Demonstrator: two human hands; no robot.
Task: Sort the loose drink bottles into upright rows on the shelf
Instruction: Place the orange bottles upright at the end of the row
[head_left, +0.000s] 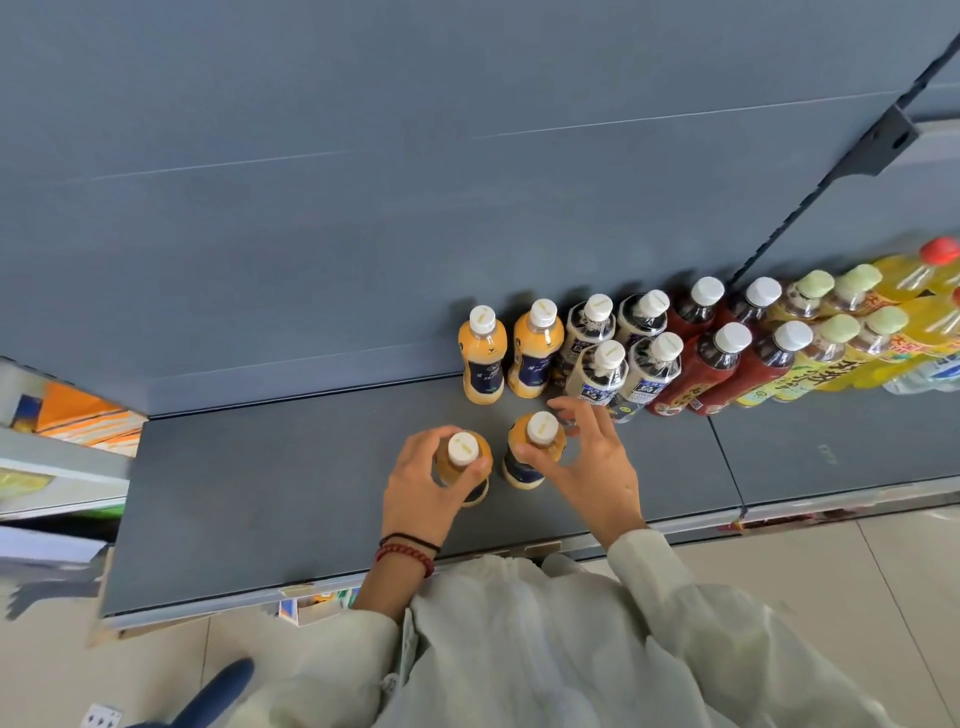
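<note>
On the grey shelf two orange bottles with white caps stand upright near the front. My left hand is wrapped around the left orange bottle. My right hand has its fingers spread around the right orange bottle, the thumb touching its side. Behind them stand two more orange bottles against the back panel, then rows of dark-and-white bottles, red bottles and yellow tea bottles, all upright.
The grey back panel rises behind the rows. A bracket and upright rail sit at the upper right. Another shelf unit with orange packs lies to the left. The tiled floor lies below the shelf's front edge.
</note>
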